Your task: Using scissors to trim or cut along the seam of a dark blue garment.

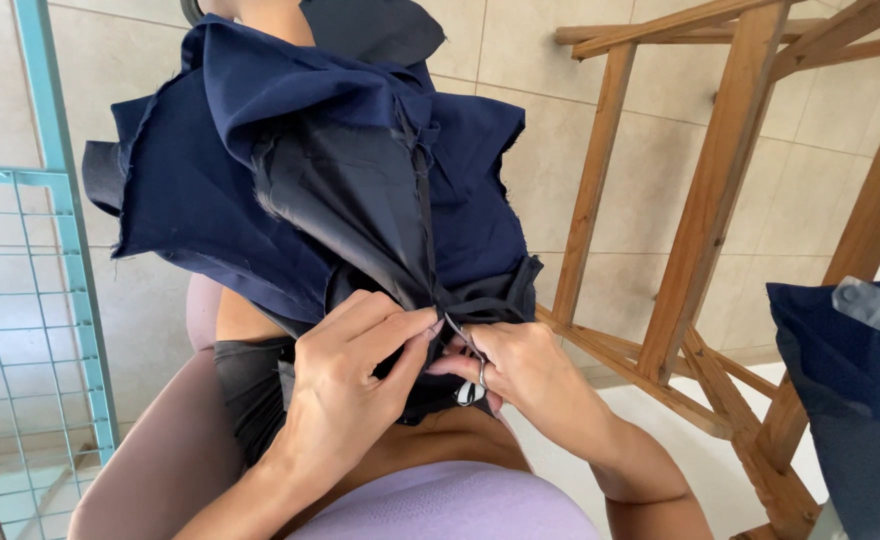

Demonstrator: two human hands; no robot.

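Head view: left hand (360, 365) pinches the navy woven fabric (290, 180) (black lining); right hand (520, 375) grips small metal snips (468, 355), which could nick cloth.

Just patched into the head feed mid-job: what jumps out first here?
A big bunch of navy fabric with a shiny dark lining fills the upper middle of the view. Just below it, the left hand pinches the gathered lining while the right hand works small metal snips at the same spot. A wooden frame stands at right, and a teal wire rack at left.
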